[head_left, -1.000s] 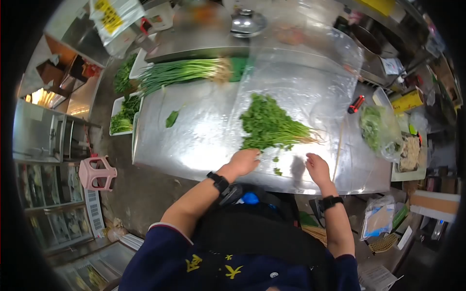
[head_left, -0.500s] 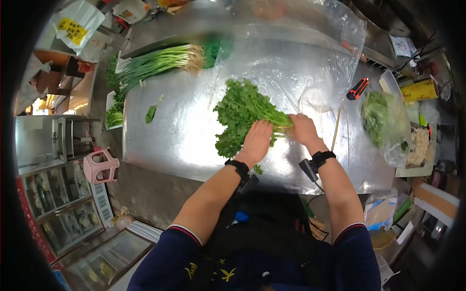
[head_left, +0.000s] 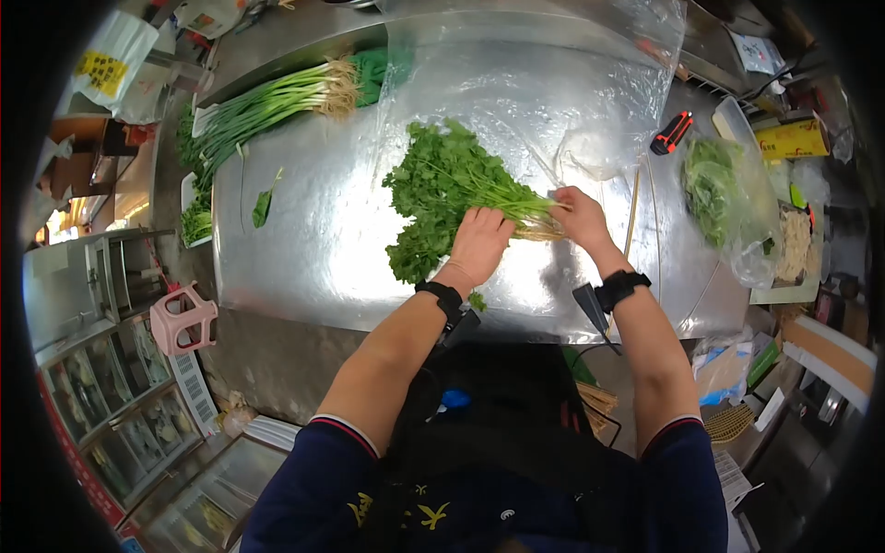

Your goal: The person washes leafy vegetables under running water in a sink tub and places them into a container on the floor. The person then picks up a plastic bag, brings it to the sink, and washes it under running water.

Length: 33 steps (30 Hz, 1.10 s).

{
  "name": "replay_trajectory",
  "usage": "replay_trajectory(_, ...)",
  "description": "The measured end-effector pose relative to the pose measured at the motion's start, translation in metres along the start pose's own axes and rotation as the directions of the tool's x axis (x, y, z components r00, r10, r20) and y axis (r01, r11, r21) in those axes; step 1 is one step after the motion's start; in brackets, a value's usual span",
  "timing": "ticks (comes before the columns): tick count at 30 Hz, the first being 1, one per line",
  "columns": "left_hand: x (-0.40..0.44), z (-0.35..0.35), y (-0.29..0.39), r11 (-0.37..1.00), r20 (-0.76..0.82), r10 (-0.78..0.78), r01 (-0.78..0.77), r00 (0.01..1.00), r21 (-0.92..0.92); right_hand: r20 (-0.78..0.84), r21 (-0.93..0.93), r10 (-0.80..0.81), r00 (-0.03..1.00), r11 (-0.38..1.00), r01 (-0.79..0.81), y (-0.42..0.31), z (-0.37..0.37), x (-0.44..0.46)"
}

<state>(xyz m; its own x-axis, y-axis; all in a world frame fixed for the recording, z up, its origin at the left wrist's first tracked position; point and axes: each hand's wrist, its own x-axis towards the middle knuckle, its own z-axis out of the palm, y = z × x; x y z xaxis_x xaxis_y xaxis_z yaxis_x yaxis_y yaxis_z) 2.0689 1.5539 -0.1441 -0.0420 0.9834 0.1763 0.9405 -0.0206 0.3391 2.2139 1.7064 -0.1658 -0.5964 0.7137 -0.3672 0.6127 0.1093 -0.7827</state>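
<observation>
"Where's the herb bunch (head_left: 441,175)?"
"On the worktop (head_left: 304,253), partly under the left fingers (head_left: 487,221) — probably steadied there; grip unclear."
"Right fingers (head_left: 566,196)?"
"Pinching its stem ends (head_left: 536,230) — likely keeping them together."

So the herbs (head_left: 429,175) are mid-way along the table (head_left: 313,249), leafy end left, root end right, with the left hand (head_left: 478,241) on the stems and the right hand (head_left: 583,219) at the roots. Scallions (head_left: 267,106) lie far left, behind a stray leaf (head_left: 263,205). Plastic (head_left: 525,83) covers the back middle. Right of the herbs there's a stick (head_left: 632,217), then a cutter (head_left: 671,134) (a bit farther back), then a bag of greens (head_left: 719,198) with a box (head_left: 793,138) behind it to the right. Stool's (head_left: 184,318) off left of the table
</observation>
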Motion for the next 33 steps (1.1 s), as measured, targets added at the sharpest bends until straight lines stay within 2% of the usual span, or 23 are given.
replay_trajectory(2, -0.004, -0.006, 0.002, 0.998, -0.03, 0.041, -0.042, 0.999, -0.036, -0.271, -0.237, -0.287, 0.919, 0.945, 0.225, -0.033, -0.012, -0.027)
replay_trajectory(3, -0.008, -0.009, 0.005, 0.999, -0.029, 0.038, -0.039, 0.999, -0.036, -0.415, -0.397, -0.508, 0.754, 0.847, 0.352, -0.041, -0.016, -0.034)
replay_trajectory(4, -0.012, -0.01, 0.008, 0.995, -0.056, 0.086, -0.089, 0.995, -0.05, -0.413, -0.397, -0.505, 0.758, 0.849, 0.349, -0.044, -0.014, -0.044)
replay_trajectory(6, -0.018, -0.008, 0.013, 0.986, -0.078, 0.147, -0.152, 0.986, -0.066, -0.196, -0.126, -0.222, 0.955, 0.972, 0.2, -0.047, -0.008, -0.067)
replay_trajectory(8, -0.02, -0.002, 0.012, 0.993, -0.117, 0.102, -0.109, 0.988, -0.049, -0.027, -0.38, -0.233, 0.972, 0.902, 0.205, -0.037, 0.012, -0.071)
replay_trajectory(9, -0.019, -0.001, 0.009, 0.993, -0.116, 0.102, -0.108, 0.988, -0.045, -0.081, -0.423, -0.319, 0.944, 0.869, 0.257, -0.035, 0.019, -0.07)
replay_trajectory(11, -0.018, 0.002, 0.007, 0.993, 0.0, 0.074, -0.074, 0.997, -0.092, -0.087, -0.487, -0.347, 0.934, 0.832, 0.264, -0.028, 0.03, -0.059)
replay_trajectory(12, -0.017, 0.005, 0.009, 0.993, 0.005, 0.073, -0.073, 0.997, -0.097, -0.097, -0.552, -0.375, 0.922, 0.791, 0.264, -0.023, 0.034, -0.055)
replay_trajectory(14, -0.012, 0.01, 0.008, 0.993, 0.02, -0.03, 0.033, 0.999, -0.115, -0.065, -0.577, -0.373, 0.926, 0.771, 0.27, -0.026, 0.033, -0.052)
replay_trajectory(16, -0.01, 0.01, 0.009, 0.989, 0.029, -0.068, 0.071, 0.997, -0.13, -0.009, -0.575, -0.24, 0.971, 0.795, 0.191, -0.034, 0.031, -0.05)
replay_trajectory(17, -0.011, 0.008, 0.009, 0.983, 0.041, -0.104, 0.109, 0.994, -0.148, -0.005, -0.573, -0.239, 0.971, 0.796, 0.193, -0.038, 0.029, -0.051)
replay_trajectory(19, -0.014, 0.012, 0.007, 0.983, 0.048, -0.113, 0.119, 0.992, -0.143, 0.238, -0.48, -0.036, 0.971, 0.864, 0.15, -0.045, 0.018, -0.054)
replay_trajectory(20, -0.015, 0.014, 0.005, 0.984, 0.052, -0.113, 0.119, 0.992, -0.131, 0.236, -0.484, -0.035, 0.971, 0.862, 0.149, -0.044, 0.015, -0.055)
replay_trajectory(22, -0.016, 0.016, 0.004, 0.985, 0.054, -0.116, 0.122, 0.992, -0.122, 0.141, -0.282, 0.002, 0.99, 0.959, 0.038, -0.043, 0.008, -0.054)
replay_trajectory(23, -0.015, 0.016, 0.002, 0.985, 0.058, -0.125, 0.131, 0.99, -0.112, -0.038, -0.256, -0.061, 0.997, 0.966, 0.05, -0.046, 0.009, -0.054)
replay_trajectory(24, -0.015, 0.017, 0.001, 0.985, 0.059, -0.132, 0.138, 0.99, -0.108, -0.032, -0.254, -0.065, 0.997, 0.966, 0.054, -0.045, 0.012, -0.051)
replay_trajectory(26, -0.011, 0.012, 0.005, 0.999, -0.102, -0.041, 0.044, 0.994, 0.031, -0.022, -0.473, -0.16, 0.987, 0.871, 0.131, -0.036, 0.019, -0.047)
replay_trajectory(27, -0.009, 0.012, 0.003, 0.999, -0.102, -0.039, 0.042, 0.994, 0.031, -0.015, -0.575, -0.21, 0.978, 0.802, 0.164, -0.033, 0.022, -0.043)
replay_trajectory(28, -0.006, 0.012, 0.001, 0.998, -0.031, -0.057, 0.057, 0.998, 0.027, -0.015, -0.575, -0.212, 0.977, 0.801, 0.165, -0.031, 0.024, -0.038)
replay_trajectory(29, -0.006, 0.013, -0.001, 0.997, 0.043, -0.075, 0.074, 0.996, 0.023, -0.024, -0.623, -0.195, 0.981, 0.77, 0.138, -0.028, 0.027, -0.033)
replay_trajectory(31, -0.001, 0.015, -0.001, 0.995, 0.012, -0.097, 0.097, 0.995, 0.006, -0.032, -0.665, -0.171, 0.985, 0.74, 0.107, -0.029, 0.028, -0.032)
replay_trajectory(33, 0.002, 0.012, -0.003, 0.993, -0.024, -0.118, 0.117, 0.993, -0.011, 0.147, -0.629, -0.026, 0.989, 0.769, 0.114, -0.045, 0.019, -0.033)
